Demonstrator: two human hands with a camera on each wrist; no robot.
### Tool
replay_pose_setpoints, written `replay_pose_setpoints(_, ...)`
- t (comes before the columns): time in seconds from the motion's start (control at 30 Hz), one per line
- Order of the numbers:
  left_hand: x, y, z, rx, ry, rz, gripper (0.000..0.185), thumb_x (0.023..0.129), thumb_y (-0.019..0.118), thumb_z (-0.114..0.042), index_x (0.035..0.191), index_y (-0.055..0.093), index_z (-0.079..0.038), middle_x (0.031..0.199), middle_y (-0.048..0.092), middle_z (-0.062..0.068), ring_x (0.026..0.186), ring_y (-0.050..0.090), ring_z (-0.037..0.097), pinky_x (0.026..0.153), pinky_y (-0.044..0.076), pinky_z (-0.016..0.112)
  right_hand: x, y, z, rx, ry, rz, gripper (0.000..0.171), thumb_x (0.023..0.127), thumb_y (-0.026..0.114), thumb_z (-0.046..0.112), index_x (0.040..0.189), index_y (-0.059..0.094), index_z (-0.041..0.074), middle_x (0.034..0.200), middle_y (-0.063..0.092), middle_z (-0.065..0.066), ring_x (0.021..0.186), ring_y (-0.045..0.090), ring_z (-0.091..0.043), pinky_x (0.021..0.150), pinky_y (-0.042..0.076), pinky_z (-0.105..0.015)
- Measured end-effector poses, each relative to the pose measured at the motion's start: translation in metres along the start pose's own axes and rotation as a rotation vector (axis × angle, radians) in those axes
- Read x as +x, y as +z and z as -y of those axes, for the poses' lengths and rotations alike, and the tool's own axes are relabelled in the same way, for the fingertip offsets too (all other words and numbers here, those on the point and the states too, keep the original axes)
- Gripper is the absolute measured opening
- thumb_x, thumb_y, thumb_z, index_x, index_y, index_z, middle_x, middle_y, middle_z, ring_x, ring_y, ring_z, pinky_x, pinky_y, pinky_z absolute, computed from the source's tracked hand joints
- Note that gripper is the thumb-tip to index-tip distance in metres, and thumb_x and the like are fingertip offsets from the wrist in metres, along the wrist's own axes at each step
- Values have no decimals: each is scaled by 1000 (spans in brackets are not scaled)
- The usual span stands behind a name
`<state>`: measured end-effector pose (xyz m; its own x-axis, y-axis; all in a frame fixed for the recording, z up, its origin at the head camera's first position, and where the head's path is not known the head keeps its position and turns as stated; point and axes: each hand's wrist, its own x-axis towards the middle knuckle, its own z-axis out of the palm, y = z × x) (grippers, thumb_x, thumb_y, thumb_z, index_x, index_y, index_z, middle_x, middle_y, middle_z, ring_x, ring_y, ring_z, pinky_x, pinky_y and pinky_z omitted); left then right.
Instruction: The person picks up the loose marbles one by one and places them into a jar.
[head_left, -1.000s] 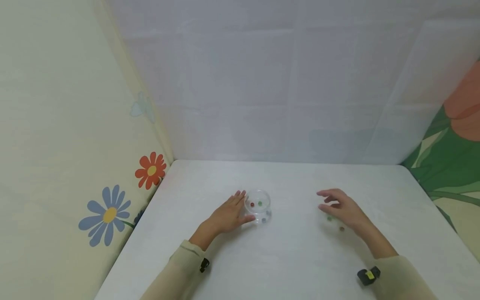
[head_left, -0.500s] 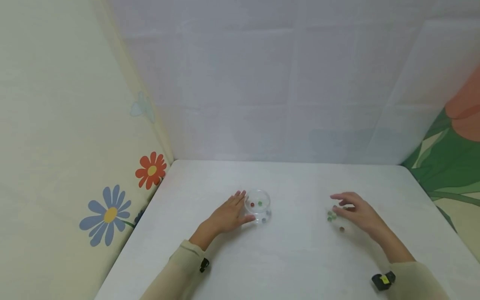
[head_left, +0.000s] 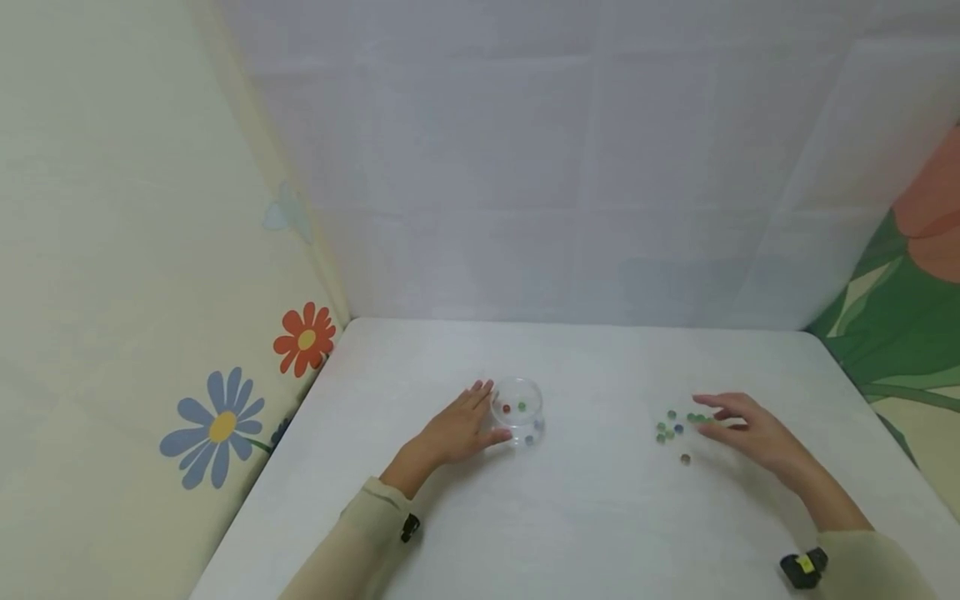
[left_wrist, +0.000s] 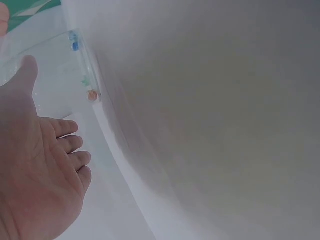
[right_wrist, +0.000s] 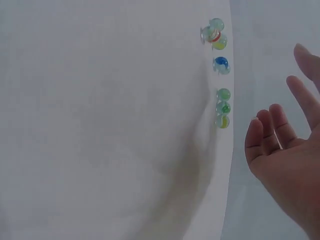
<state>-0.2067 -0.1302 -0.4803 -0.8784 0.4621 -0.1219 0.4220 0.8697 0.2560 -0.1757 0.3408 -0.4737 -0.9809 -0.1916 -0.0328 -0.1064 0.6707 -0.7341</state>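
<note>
A clear round container [head_left: 517, 402] stands on the white table, with several glass marbles in it: a red-brown marble [left_wrist: 92, 95], a green one and blue ones. My left hand [head_left: 456, 429] lies at its left side, fingers extended and thumb reaching along its front. To the right, loose glass marbles [head_left: 663, 432] are scattered, mostly green, among them a blue marble [right_wrist: 221, 63]. My right hand [head_left: 753, 429] is just right of them, thumb and index finger apart and nothing between them. Its fingertips overlap the rightmost green marbles [right_wrist: 223, 107] in the head view.
A brownish marble [head_left: 686, 459] lies apart, nearer the front of the table [head_left: 570, 525]. A white cloth [head_left: 480, 167] hangs behind the table's back edge. Flower-printed cloth [head_left: 112, 250] stands along the left, and more of it on the right.
My right hand has moved right across the marbles, and more green ones and a blue one now show to its left. The left hand and the container have stayed in place.
</note>
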Motion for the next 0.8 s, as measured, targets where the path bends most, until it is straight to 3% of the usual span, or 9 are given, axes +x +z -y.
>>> replay_pose_setpoints(0.1, 0, 0, 0, -2, 5, 0, 95, 99, 44, -69, 161, 20, -1, 169, 15, 12, 157, 10, 26, 128, 13, 40, 0, -3, -8, 5, 35, 22, 63, 98, 67, 41, 150, 49, 9, 149, 39, -25, 125, 47, -42, 92, 51, -57)
replay_pose_setpoints(0.27, -1, -2, 0, 12, 13, -2, 95, 99, 43, -68, 160, 19, 0, 169, 15, 13, 157, 11, 27, 128, 14, 41, 2, -6, -19, -5, 57, 45, 66, 97, 68, 41, 151, 47, 8, 149, 36, -27, 126, 45, -44, 88, 51, -56)
replay_pose_setpoints(0.43, -2, -4, 1, 14, 6, -9, 96, 99, 42, -70, 160, 19, 0, 169, 15, 13, 157, 11, 27, 128, 13, 41, 7, -6, -24, -13, 61, 62, 69, 96, 70, 41, 151, 47, 5, 148, 35, -30, 126, 45, -47, 93, 47, -64)
replay_pose_setpoints(0.67, -1, -1, 3, 5, 1, -4, 97, 98, 42, -71, 161, 18, -2, 169, 13, 11, 157, 10, 26, 128, 14, 41, 13, -7, -33, -79, 84, 63, 70, 94, 72, 40, 147, 49, 1, 142, 38, -33, 117, 49, -45, 93, 47, -60)
replay_pose_setpoints(0.8, 0, 1, 3, 0, 6, -11, 96, 98, 43, -71, 161, 19, -2, 169, 14, 11, 157, 10, 26, 128, 14, 41, 15, -9, -40, -97, 116, 56, 71, 93, 73, 40, 147, 50, 0, 142, 36, -34, 119, 48, -49, 96, 45, -65)
